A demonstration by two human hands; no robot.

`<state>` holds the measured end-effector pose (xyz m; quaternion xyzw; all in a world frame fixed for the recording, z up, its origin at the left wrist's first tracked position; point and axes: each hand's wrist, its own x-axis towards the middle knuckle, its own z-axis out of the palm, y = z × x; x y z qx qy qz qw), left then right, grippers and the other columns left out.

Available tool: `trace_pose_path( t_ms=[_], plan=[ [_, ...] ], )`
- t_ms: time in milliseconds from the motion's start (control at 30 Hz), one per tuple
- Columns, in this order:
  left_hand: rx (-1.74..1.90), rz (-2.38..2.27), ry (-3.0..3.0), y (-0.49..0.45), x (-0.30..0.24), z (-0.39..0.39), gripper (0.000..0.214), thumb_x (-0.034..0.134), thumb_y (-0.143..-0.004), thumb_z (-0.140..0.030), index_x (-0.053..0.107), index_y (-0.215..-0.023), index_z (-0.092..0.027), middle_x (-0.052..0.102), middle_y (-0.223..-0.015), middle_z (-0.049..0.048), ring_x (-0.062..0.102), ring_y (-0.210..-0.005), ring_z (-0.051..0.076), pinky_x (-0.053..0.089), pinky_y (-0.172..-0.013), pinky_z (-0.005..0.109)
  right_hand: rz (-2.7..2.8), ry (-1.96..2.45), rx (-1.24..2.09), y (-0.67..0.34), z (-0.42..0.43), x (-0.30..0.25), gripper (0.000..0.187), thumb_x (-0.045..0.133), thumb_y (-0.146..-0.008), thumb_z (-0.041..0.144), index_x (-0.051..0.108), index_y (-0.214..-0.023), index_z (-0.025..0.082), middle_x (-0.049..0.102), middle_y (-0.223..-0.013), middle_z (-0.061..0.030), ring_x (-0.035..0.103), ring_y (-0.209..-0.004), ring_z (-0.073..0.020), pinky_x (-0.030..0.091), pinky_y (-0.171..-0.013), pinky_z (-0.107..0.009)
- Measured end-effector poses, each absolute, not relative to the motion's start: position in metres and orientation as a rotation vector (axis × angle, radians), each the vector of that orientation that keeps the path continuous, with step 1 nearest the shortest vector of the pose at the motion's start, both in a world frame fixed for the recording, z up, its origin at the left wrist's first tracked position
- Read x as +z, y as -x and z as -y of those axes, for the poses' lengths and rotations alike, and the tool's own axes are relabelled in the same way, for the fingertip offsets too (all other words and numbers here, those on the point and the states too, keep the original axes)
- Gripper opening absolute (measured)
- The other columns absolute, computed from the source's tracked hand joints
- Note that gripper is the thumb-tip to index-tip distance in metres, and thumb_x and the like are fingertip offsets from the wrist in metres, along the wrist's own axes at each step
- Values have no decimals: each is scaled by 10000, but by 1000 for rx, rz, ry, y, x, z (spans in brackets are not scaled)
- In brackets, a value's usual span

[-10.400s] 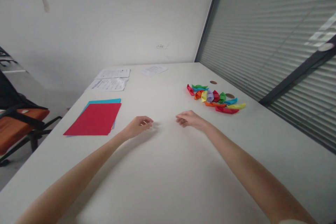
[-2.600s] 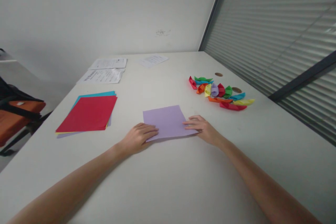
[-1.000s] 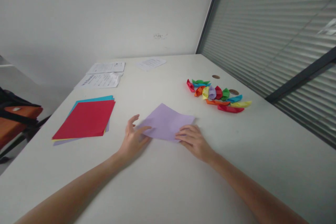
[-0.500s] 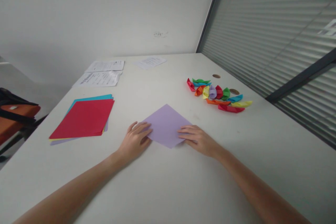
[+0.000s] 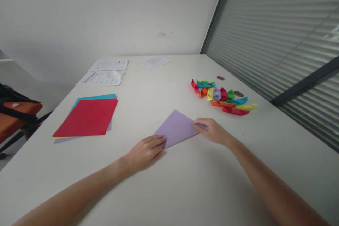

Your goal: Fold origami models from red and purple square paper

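A sheet of light purple paper (image 5: pixel 177 129) lies on the white table in front of me, one corner pointing away. My left hand (image 5: pixel 148 152) rests on its lower left part, fingers stretched flat over the edge. At the right corner, my right hand (image 5: pixel 210 129) pinches the paper between thumb and fingers. A little of that corner shows beside the fingers; the rest of it is hidden by the hand.
To the left lies a stack of coloured paper (image 5: pixel 87 117), red on top. Several small folded paper pieces (image 5: pixel 217 94) sit at the right, near two round holes in the table. Printed sheets (image 5: pixel 103 77) lie farther back. Blinds (image 5: pixel 265 24) border the right side.
The purple paper has turned, and its near edge now slants up to the right. My right hand has moved right and up to its corner. My left hand has shifted right and nearer.
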<state>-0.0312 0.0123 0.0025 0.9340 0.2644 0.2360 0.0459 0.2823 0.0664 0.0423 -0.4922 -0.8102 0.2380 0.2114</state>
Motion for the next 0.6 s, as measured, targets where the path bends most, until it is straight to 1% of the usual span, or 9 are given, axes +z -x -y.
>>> trace_pose_path(
  t_ms=[133,200,267,367,500,567,600],
  plan=[
    [699,-805,-2820,31,3,-11,227,523,-940,-275,657,-1060,-137,696,-1109,119,619,-1163,248,541,-997,390,2299,1395,776,-277,-86,53,298,502,-904,402,705,-886,184,736,-877,-45,664,-817,-204,483,-761,-295],
    [706,-844,-2783,31,1,-10,223,515,-940,-274,662,-1035,-135,679,-1135,134,645,-1113,239,558,-964,377,2296,1467,774,-275,-94,50,263,528,-881,373,700,-862,175,731,-868,-50,656,-797,-198,469,-743,-291],
    [719,-885,-2729,31,0,-10,207,501,-941,-255,673,-966,-143,665,-1158,133,666,-1053,219,573,-924,351,2274,1565,758,-274,-99,43,221,562,-850,341,697,-845,167,730,-858,-61,655,-785,-198,462,-726,-288],
    [784,-934,-2665,33,-3,-10,179,518,-931,-243,673,-896,-162,684,-1106,109,674,-1003,204,569,-896,342,2252,1692,754,-271,-103,34,181,573,-836,309,690,-831,171,733,-860,-74,664,-802,-201,458,-712,-278],
    [917,-1079,-2610,35,-4,-11,148,583,-902,-300,649,-946,-175,725,-956,83,687,-888,216,548,-861,409,2267,1827,639,-264,-106,30,147,559,-844,270,679,-857,187,738,-935,-77,673,-884,-206,451,-747,-271],
    [945,-1186,-2530,36,-3,-12,207,589,-896,-306,611,-1059,-180,729,-921,70,686,-848,209,543,-826,402,2273,1893,563,-261,-107,31,142,553,-843,260,676,-866,192,738,-955,-73,672,-897,-207,446,-749,-270],
    [943,-1222,-2493,36,-2,-12,274,588,-895,-301,576,-1143,-184,728,-924,63,683,-848,204,537,-820,391,2270,1921,532,-259,-108,31,144,548,-842,257,674,-868,194,737,-958,-72,672,-892,-207,443,-744,-270]
  ],
)
